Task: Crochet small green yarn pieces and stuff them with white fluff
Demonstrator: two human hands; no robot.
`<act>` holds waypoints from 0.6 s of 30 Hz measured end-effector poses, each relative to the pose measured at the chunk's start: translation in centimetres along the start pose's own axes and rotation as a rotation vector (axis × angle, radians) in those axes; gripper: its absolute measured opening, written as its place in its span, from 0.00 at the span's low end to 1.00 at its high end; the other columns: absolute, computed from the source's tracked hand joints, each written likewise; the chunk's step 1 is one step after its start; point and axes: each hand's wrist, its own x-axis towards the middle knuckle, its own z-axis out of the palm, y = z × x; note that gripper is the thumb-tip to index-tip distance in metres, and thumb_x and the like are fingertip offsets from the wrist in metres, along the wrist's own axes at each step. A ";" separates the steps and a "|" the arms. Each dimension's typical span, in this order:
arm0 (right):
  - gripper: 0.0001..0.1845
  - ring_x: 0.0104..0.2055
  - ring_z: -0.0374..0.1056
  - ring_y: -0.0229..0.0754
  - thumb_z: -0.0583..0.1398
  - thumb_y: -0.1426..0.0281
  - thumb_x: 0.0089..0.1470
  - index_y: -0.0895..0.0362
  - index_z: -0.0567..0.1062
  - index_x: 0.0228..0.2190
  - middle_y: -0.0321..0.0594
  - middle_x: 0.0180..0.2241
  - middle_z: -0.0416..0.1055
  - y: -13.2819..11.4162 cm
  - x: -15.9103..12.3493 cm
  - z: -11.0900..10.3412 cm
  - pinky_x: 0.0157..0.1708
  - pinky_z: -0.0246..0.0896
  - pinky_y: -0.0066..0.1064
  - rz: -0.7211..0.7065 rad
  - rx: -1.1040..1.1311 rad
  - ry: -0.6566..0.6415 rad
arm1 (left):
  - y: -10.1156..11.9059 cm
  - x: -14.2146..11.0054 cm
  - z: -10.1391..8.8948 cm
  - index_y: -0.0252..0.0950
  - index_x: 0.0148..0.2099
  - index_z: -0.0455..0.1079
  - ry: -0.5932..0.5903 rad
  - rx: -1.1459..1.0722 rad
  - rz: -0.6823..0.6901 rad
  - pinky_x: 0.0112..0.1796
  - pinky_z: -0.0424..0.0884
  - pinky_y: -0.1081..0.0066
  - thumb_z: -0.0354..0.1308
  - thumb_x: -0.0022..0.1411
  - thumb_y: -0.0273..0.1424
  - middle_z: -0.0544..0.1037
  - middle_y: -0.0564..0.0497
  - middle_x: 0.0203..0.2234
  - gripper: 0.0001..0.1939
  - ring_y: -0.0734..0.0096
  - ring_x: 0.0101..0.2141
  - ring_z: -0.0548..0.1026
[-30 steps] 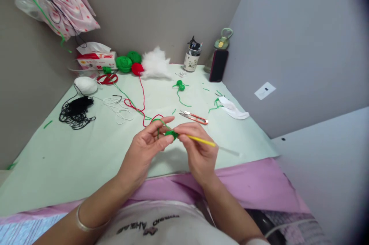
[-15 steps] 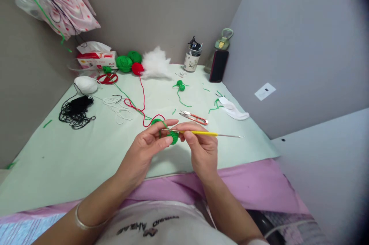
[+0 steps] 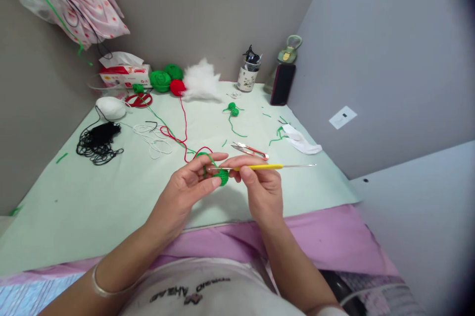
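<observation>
Between thumb and fingers, my left hand (image 3: 187,184) pinches a small green crochet piece (image 3: 222,177). Green yarn (image 3: 212,158) loops over the raised left index finger and runs down to the piece. My right hand (image 3: 262,184) is closed around the yellow grip of a crochet hook (image 3: 269,167). The hook's thin metal tip lies at the top of the green piece, pointing left; its other metal end sticks out to the right. Whether the tip passes through a stitch is too small to tell. Thread snips (image 3: 250,150) lie just beyond the right hand.
Red yarn (image 3: 184,123) trails from a red ball (image 3: 177,87) beside green balls (image 3: 160,81) and white stuffing (image 3: 202,80). Black yarn (image 3: 99,142), red-handled scissors (image 3: 139,100) and a tissue box (image 3: 126,77) lie left. Small green pieces (image 3: 233,109), a cup (image 3: 248,78) and a phone (image 3: 283,84) stand farther back.
My right hand and the crochet hook have shifted slightly right, and the hook lies a little more level. My left hand keeps its pinch on the green piece.
</observation>
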 end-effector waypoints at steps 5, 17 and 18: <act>0.11 0.31 0.72 0.37 0.62 0.61 0.69 0.51 0.83 0.38 0.38 0.35 0.82 0.2 0.1 -0.2 0.32 0.67 0.31 0.019 0.070 0.032 | 0.1 0.0 0.0 0.51 0.54 0.84 0.020 0.019 -0.009 0.49 0.67 0.68 0.73 0.62 0.36 0.79 0.52 0.38 0.17 0.66 0.44 0.74; 0.10 0.35 0.76 0.39 0.56 0.70 0.72 0.51 0.79 0.43 0.39 0.39 0.82 -0.6 -0.6 -0.2 0.36 0.72 0.34 -0.181 -0.216 -0.003 | -0.1 -0.2 0.2 0.47 0.52 0.83 0.134 0.210 0.163 0.56 0.67 0.64 0.72 0.63 0.32 0.80 0.51 0.39 0.15 0.61 0.48 0.75; 0.11 0.38 0.77 0.40 0.56 0.72 0.72 0.51 0.79 0.46 0.40 0.41 0.82 -0.6 -0.9 -0.2 0.38 0.73 0.35 -0.272 -0.312 -0.025 | -0.2 -0.2 0.3 0.46 0.52 0.83 0.155 0.235 0.188 0.58 0.64 0.63 0.72 0.63 0.31 0.80 0.51 0.40 0.15 0.60 0.51 0.74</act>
